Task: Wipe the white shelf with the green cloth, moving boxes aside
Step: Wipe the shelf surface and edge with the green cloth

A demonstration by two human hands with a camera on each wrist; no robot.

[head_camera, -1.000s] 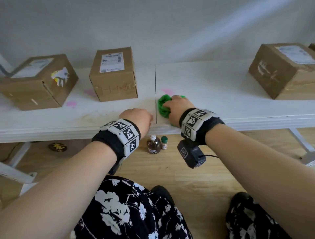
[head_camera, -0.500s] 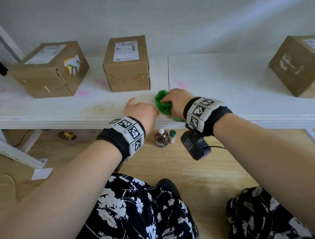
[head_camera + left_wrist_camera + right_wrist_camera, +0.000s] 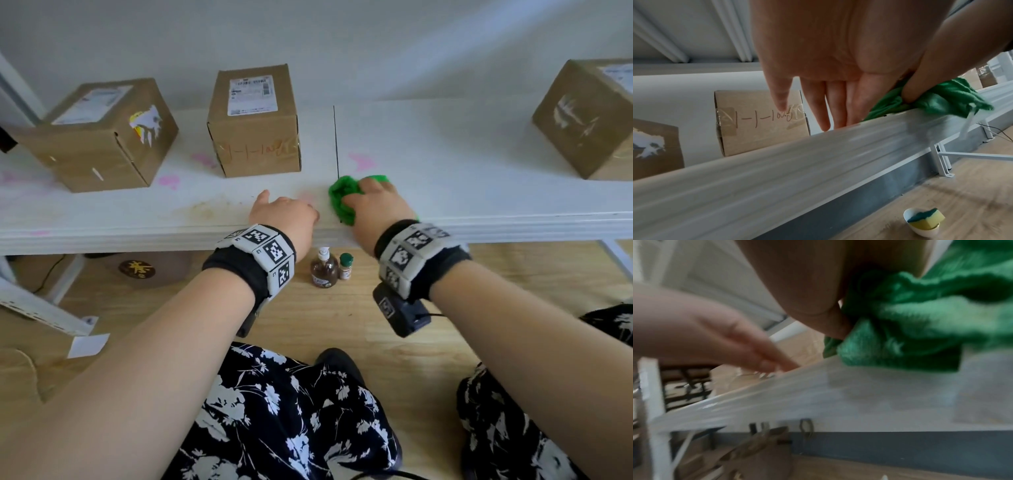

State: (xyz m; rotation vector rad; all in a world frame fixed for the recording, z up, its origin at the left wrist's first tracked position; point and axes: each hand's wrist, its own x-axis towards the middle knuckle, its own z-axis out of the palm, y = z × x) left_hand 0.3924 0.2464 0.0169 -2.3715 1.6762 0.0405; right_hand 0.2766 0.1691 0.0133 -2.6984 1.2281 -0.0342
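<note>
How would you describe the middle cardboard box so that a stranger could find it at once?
On the long white shelf, look just left of the thin dark seam. The middle cardboard box stands there upright, behind the left hand. Unlike its neighbours, it has handwritten strokes across its taped front.

right box [image 3: 592,120] cropped, right wrist view blurred

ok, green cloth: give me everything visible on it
The cloth is bright green, soft and fuzzy-looking, bunched into a crumpled wad rather than spread flat. It sits on the white shelf near the front edge, by the dark seam between the two panels. The right hand grips it from above, thumb pinching a fold; part of the cloth hangs over the shelf lip. The left hand rests beside it with straight fingers; contact unclear.
</note>
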